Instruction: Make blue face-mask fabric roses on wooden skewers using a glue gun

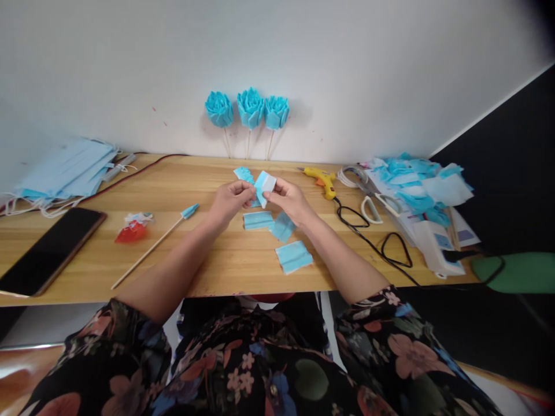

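Note:
Between my two hands is a small blue-and-white piece of mask fabric (265,184), raised over the table. My left hand (234,199) pinches its left side, and my right hand (288,199) grips its right side between thumb and fingers. Behind my left fingers lies a pleated blue piece (243,173), partly hidden. Nearer to me are several cut blue rectangles, among them one piece (258,220) below my hands and another (293,256) closer to the edge. Left of my left forearm lies a thin stick (147,251) with a blue wrapped tip (189,211).
Three blue fabric flowers (250,108) on sticks lean on the wall. A yellow glue gun (321,180), its black cord, scissors (372,210) and a heap of blue scraps (416,185) are on the right. At left are stacked masks (69,167), a phone (52,249) and a red packet (132,229).

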Available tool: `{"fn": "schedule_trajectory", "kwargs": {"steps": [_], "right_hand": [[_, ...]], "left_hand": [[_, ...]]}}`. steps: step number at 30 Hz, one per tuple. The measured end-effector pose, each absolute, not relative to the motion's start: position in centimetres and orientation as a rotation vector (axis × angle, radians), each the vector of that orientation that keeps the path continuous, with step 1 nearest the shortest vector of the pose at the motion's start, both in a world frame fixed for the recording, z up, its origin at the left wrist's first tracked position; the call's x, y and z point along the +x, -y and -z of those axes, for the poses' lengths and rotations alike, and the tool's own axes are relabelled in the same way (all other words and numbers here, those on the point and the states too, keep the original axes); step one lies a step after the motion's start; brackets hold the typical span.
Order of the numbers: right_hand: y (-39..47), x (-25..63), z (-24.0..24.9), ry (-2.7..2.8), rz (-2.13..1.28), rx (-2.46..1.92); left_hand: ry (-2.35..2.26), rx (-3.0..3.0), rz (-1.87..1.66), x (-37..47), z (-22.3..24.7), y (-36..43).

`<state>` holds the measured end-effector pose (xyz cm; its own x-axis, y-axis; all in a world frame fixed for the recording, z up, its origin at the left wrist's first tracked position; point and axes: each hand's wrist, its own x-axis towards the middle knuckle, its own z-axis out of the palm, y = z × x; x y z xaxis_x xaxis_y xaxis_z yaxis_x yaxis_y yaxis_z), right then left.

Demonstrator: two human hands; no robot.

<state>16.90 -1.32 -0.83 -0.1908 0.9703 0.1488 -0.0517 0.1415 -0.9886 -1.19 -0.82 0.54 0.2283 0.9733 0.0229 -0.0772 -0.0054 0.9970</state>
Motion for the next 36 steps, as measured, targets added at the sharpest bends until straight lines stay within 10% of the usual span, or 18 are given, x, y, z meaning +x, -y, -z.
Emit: {"fn": "schedule_trajectory", "kwargs": {"steps": [36], "right_hand": [[1.3, 17.8, 0.1, 1.641, -0.762, -1.012]], "left_hand": [[-1.02, 1.321, -0.982, -1.2, -0.4, 1.1]]}}
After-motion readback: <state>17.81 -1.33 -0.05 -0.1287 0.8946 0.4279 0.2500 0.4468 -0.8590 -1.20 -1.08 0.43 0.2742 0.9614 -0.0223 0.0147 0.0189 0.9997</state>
